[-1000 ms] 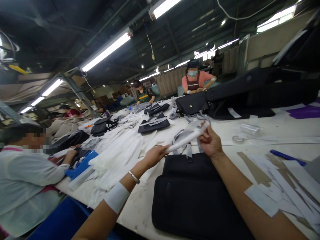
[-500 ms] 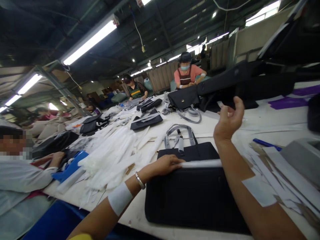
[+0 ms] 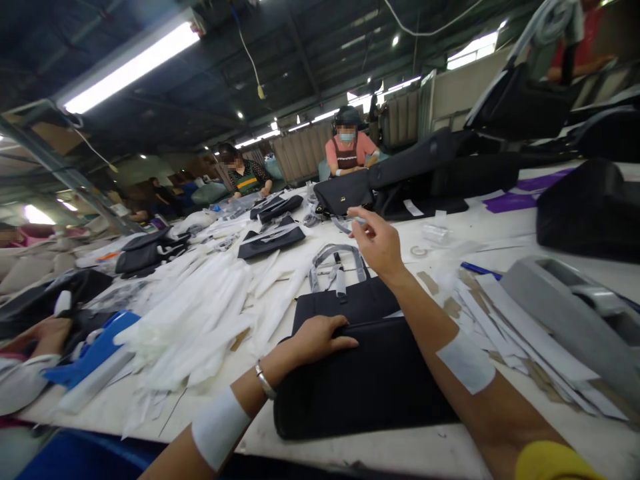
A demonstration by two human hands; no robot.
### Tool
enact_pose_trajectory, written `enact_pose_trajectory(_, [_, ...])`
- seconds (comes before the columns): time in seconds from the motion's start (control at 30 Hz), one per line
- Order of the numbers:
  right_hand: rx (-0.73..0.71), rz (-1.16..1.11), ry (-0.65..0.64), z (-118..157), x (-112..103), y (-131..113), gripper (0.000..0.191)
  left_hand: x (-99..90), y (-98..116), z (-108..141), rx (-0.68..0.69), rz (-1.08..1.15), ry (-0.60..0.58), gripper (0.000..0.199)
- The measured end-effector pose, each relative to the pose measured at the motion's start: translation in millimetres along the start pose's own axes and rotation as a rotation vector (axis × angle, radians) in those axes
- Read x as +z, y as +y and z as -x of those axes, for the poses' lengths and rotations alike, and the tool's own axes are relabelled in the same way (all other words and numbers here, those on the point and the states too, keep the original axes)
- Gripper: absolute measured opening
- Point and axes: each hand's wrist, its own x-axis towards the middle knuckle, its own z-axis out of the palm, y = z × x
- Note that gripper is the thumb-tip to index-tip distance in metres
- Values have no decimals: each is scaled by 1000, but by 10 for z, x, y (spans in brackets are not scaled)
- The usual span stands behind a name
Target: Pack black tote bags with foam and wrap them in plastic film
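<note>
A black handbag point(image 3: 360, 380) lies on the table in front of me, its mouth across the middle. Two wrapped grey handles point(image 3: 336, 257) stick out on its far side. My left hand point(image 3: 317, 340) holds the bag's near edge at the mouth, thumb on the front panel and fingers over the rim. Above the bag's far side, my right hand point(image 3: 376, 241) is raised with its fingers bent and apart; I see nothing held in it. Its forearm hides the right part of the bag. A sliver of white shows at the mouth beside that forearm.
White wrapping sheets point(image 3: 185, 313) heap up at the left, by a blue tape dispenser point(image 3: 93, 353). A grey dispenser point(image 3: 565, 313), paper strips point(image 3: 520, 327) and a blue pen point(image 3: 480, 270) lie right. Black bags point(image 3: 345, 193) lie farther back. Co-workers sit around the table.
The white strip along the bag's mouth is mostly out of sight. My left thumb now lies spread on the front panel. The view has swung right, showing more of the grey dispenser.
</note>
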Motion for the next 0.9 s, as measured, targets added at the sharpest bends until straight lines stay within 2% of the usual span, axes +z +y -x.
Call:
enact_pose_trajectory(0.1, [-16,73,-269,-12,-220,17,29,54,-57,-48,45,39,33,50])
enact_pose_trajectory(0.2, [-30,227,-532,74,-648,44,25,59,-87,-79,63,116,39,47])
enact_pose_trajectory(0.27, [32,297,-661,235,-925,45,27,51,-96,-86,69,149,32,43])
enact_pose_trajectory(0.33, [115,294,-791,474,-1100,40,29,46,-101,-95,85,163,31,41])
enact_pose_trajectory(0.43, [153,271,-933,860,-1143,53,33,48,-93,-117,93,179,42,41])
enact_pose_trajectory(0.5, [132,307,-941,1048,-1100,76,35,45,-87,-105,86,189,61,41])
enact_pose_trajectory(0.6, [137,341,-883,1183,-1077,124,39,20,-125,36,64,153,104,41])
enact_pose_trajectory(0.73, [206,314,-819,1229,-1144,199,40,16,-311,480,-52,93,214,40])
enact_pose_trajectory(0.9, [217,336,-669,1339,-1146,280,45,238,-495,1015,-261,314,466,43])
